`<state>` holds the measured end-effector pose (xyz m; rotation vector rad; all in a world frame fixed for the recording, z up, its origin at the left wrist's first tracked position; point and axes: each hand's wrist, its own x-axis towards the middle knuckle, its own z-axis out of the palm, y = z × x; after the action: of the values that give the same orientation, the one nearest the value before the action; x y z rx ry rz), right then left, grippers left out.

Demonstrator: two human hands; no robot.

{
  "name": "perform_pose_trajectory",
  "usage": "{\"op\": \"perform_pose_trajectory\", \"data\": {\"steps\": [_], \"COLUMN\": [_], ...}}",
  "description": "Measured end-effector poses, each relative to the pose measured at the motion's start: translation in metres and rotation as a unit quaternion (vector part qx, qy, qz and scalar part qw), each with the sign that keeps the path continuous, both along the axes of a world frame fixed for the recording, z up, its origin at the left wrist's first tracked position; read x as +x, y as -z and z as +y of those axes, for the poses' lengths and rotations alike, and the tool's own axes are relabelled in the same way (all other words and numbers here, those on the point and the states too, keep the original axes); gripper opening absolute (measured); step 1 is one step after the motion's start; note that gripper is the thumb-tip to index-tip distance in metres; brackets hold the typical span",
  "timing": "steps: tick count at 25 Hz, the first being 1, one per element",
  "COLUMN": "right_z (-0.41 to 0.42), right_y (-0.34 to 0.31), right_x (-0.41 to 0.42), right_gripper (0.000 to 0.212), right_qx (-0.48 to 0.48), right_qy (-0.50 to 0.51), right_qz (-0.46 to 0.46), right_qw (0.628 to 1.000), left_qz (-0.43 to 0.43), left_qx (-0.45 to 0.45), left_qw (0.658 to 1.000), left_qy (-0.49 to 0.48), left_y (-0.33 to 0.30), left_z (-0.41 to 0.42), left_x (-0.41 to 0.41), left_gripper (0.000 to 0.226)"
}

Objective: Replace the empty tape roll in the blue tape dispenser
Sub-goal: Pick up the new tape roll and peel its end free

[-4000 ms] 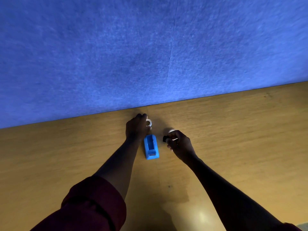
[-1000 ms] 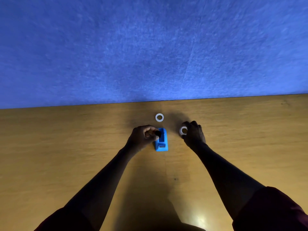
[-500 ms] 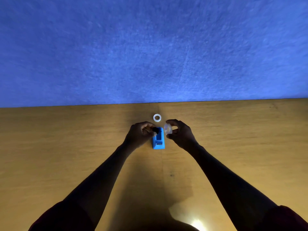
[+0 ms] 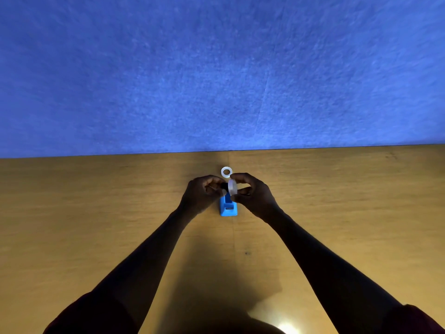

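The blue tape dispenser (image 4: pixel 228 209) stands on the wooden table (image 4: pixel 96 213), partly hidden by both hands. My right hand (image 4: pixel 252 196) pinches a clear tape roll (image 4: pixel 232 186) on edge just above the dispenser. My left hand (image 4: pixel 203 192) holds a small black spindle (image 4: pixel 224 186) whose tip meets the roll's left face. A white empty ring (image 4: pixel 226 172) lies flat on the table just behind the hands.
A blue felt wall (image 4: pixel 216 80) rises straight behind the table's far edge. Dark red sleeves show at the bottom corners. A bright light reflection (image 4: pixel 286 327) sits near the table's front edge.
My right hand picked the clear roll off the table and brought it left over the dispenser, up against the black spindle in my left hand. The white ring stayed put.
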<state>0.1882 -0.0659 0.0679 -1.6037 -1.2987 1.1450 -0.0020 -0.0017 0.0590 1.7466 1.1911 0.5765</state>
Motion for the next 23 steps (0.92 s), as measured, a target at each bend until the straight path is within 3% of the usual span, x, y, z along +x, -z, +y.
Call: {"op": "perform_pose_trajectory", "data": {"steps": [23], "right_z": [0.0008], "right_y": [0.0035], "right_x": [-0.001], "right_gripper": [0.06], "right_qx": [-0.008], "right_qy": [-0.017], "right_qz": [0.039], "right_qw": [0.999], "left_qz": [-0.078], "left_qx": [-0.076], "left_qw": [0.994], "left_qy": [0.031], "left_y": [-0.0022], "left_z": [0.0042], "left_x": [-0.0021], "left_gripper": [0.028]}}
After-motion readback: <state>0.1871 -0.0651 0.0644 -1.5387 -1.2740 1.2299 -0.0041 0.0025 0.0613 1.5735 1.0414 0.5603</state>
